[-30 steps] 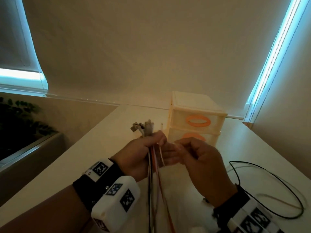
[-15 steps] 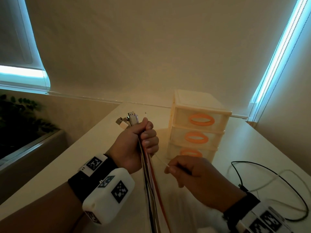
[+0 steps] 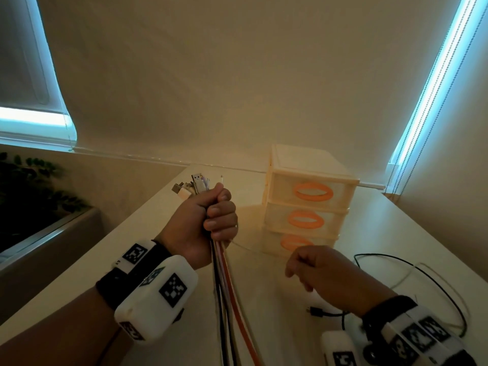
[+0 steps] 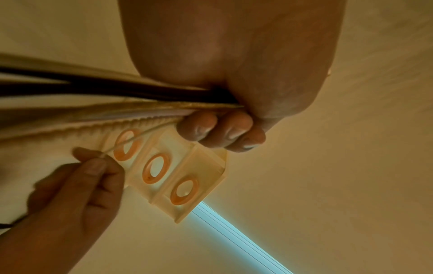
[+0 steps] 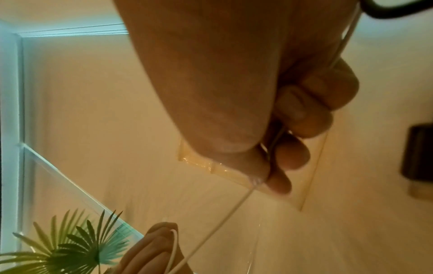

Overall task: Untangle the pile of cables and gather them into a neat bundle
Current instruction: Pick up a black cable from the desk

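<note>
Since half a second ago our right hand [image 3: 320, 273] slid lower, pinching the thin white cable [image 5: 225, 220]. Our left hand [image 3: 206, 220] grips the bunch of coloured cables [image 3: 227, 299] near its plugs above the white table [image 3: 264, 326]. Cables seem light, limp; better hold near the plugs.

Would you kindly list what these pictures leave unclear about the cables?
- Head view: the bundle leaves the bottom edge; its far ends are unseen.
- Head view: the left hand hides the cable count.
- Head view: the right hand covers its pinch on the thin white cable.
</note>
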{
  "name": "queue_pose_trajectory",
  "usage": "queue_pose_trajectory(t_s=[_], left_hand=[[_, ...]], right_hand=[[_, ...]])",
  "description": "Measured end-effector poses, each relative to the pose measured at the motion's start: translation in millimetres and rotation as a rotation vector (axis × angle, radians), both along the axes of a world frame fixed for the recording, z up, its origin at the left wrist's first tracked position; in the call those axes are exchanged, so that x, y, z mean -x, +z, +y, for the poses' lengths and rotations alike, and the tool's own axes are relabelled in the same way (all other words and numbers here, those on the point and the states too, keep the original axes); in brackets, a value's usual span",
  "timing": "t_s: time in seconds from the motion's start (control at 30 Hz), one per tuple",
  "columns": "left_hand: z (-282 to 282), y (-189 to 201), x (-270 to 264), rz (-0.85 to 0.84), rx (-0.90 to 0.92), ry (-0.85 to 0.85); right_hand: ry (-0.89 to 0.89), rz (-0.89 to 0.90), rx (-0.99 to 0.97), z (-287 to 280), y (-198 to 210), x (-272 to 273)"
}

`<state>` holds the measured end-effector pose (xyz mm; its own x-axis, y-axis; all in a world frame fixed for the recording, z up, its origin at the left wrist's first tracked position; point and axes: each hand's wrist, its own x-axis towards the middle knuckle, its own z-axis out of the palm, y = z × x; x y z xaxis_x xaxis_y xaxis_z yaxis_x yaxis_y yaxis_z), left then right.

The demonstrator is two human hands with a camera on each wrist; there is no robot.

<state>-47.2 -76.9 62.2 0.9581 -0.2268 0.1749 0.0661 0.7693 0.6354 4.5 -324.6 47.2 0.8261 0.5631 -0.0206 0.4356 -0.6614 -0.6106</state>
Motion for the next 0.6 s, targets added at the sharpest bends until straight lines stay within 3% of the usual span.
queue_pose_trajectory(t_s=[0.13, 0.2, 0.27, 0.37, 0.47, 0.6], left_hand=[[-17.2, -4.9, 7.6, -0.004, -0.278, -0.134], [-29.9, -8.3, 14.1, -0.013, -0.488, -0.205], [-38.6, -9.7, 17.4, 0.009, -0.542, -0.239], [-41.0, -8.0, 13.8, 0.065, -0.37, -0.076], [-40.3, -1.2, 10.9, 0.065, -0.213, 0.076], [-36.4, -2.3, 5.0, 0.162, -0.03, 0.246]], right_hand=[[-0.275, -0.293, -0.171, 4.7, 4.1, 1.3], [-0.287, -0.362, -0.332, 11.6, 5.3, 8.9], [-0.245, -0.401, -0.486, 18.5, 6.3, 16.3], [-0.038, -0.364, -0.609, 25.9, 5.8, 29.7], [0.245, -0.286, -0.457, 30.1, -0.4, 37.0], [0.245, -0.099, -0.209, 21.9, -8.2, 24.9]])
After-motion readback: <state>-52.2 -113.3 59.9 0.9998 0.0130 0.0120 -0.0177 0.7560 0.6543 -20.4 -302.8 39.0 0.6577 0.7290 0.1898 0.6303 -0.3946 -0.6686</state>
